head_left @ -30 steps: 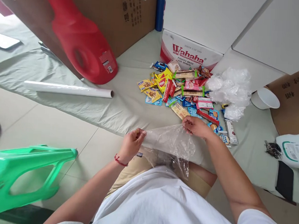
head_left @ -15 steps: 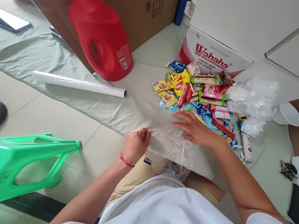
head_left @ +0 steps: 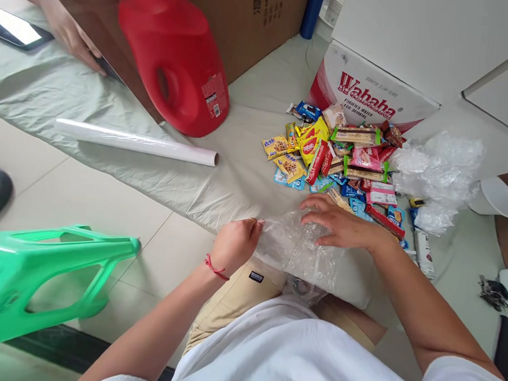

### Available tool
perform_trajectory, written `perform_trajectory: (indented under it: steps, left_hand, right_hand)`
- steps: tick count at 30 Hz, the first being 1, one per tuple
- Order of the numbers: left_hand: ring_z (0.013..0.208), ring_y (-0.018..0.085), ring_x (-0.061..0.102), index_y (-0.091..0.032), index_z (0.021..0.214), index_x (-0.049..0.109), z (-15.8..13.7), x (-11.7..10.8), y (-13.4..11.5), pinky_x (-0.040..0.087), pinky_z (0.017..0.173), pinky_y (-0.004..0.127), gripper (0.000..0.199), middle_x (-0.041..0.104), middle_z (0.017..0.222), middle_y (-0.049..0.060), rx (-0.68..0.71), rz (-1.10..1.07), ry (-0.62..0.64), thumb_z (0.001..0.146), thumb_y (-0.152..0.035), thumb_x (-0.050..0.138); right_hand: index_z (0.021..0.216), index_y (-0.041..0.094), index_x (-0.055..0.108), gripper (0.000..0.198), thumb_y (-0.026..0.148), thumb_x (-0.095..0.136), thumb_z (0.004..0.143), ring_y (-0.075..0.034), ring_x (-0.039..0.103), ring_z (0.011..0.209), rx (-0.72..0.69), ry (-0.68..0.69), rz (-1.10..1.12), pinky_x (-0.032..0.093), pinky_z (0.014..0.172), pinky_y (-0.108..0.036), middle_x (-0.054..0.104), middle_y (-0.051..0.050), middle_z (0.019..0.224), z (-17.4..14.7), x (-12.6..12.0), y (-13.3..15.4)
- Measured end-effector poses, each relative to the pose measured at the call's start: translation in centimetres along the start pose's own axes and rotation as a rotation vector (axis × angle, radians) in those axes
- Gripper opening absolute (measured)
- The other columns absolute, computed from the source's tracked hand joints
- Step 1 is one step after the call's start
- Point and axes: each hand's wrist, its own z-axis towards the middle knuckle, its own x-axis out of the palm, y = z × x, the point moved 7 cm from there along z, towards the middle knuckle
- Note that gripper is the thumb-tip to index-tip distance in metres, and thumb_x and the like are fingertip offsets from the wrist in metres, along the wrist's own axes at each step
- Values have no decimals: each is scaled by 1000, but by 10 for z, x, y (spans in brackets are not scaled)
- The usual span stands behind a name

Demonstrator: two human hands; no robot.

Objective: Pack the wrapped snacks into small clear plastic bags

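A clear plastic bag [head_left: 293,245] lies across the front edge of the cloth-covered table [head_left: 240,189] and hangs over it towards my lap. My left hand [head_left: 237,240] pinches the bag's left edge between thumb and fingers. On the bag's right part rests my right hand [head_left: 341,223], its fingers spread and slightly bent. Just beyond that hand spreads a heap of wrapped snacks [head_left: 360,157] in yellow, red, pink and blue packets. Crumpled clear plastic bags [head_left: 438,168] are piled to the right of the snacks.
A white film roll [head_left: 139,143] and a red jug [head_left: 192,76] stand left, by a big carton [head_left: 256,34]. Behind the snacks is a Wahaha box [head_left: 369,91]. A white bowl [head_left: 495,197] sits right. Another person's hand [head_left: 71,32] reaches in far left. A green stool [head_left: 56,281] stands below.
My right hand's fingers have bent more over the bag, while my left keeps its pinch. Another person's hand has come into view at the upper left. The view has shifted slightly.
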Motion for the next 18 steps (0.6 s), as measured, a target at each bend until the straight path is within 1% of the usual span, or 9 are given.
perform_trajectory:
  steps: [2,4,5,7,12,14,16,17,18]
  left_hand:
    - [73,24,65,-21,73,56,0,0,-2,29,63,33,48,71,76,11,-4,43,27,106,-42,28]
    - [78,26,68,-20,77,61,1,0,-4,30,62,33,52,74,83,13,-14,94,48,107,-43,26]
    - [80,27,70,-20,79,64,2,0,-6,31,62,34,54,75,86,14,-17,121,56,107,-44,25]
    - [83,29,71,-19,82,68,5,1,-12,34,63,34,57,76,89,15,-5,171,69,107,-46,23]
    - [86,31,73,-19,84,71,12,6,-30,39,63,35,62,77,91,16,58,234,129,107,-49,22]
    - [87,31,73,-19,85,71,12,9,-33,40,64,35,59,77,92,15,50,246,145,107,-49,24]
    - [87,31,73,-19,88,71,9,12,-33,42,65,34,55,76,90,14,28,242,133,106,-49,28]
    - [86,30,72,-19,93,71,6,12,-31,44,65,34,51,76,90,13,18,228,105,106,-48,31]
    - [85,29,72,-19,101,70,3,11,-30,45,66,34,45,75,93,12,10,209,50,106,-47,35]
  right_hand:
    - [115,27,74,25,31,76,90,-32,36,147,1,-6,-36,33,122,-53,54,-9,147,-12,11,0]
    - [102,26,76,10,30,68,96,-30,38,145,29,-72,-48,34,121,-52,59,-9,141,-21,18,-6]
    - [97,26,76,12,31,65,99,-30,40,143,48,-113,-41,35,120,-52,61,-9,137,-25,18,-10]
    - [94,26,75,18,35,62,101,-29,44,139,87,-184,-6,37,118,-51,65,-9,129,-31,15,-16]
    - [93,24,70,23,43,61,101,-26,55,126,131,-298,173,41,111,-47,68,-9,118,-35,-14,-19]
    - [95,23,67,23,44,60,101,-24,61,113,181,-349,278,46,103,-42,69,-8,111,-30,-23,-24]
    - [99,22,64,22,43,58,102,-21,63,93,271,-408,336,49,88,-35,69,-5,97,-20,-28,-34]
    - [100,21,64,21,41,56,102,-19,62,85,313,-434,323,48,81,-32,68,-3,91,-13,-28,-39]
    - [100,21,64,20,38,55,102,-18,60,81,343,-455,278,46,78,-30,67,-3,89,-5,-29,-43]
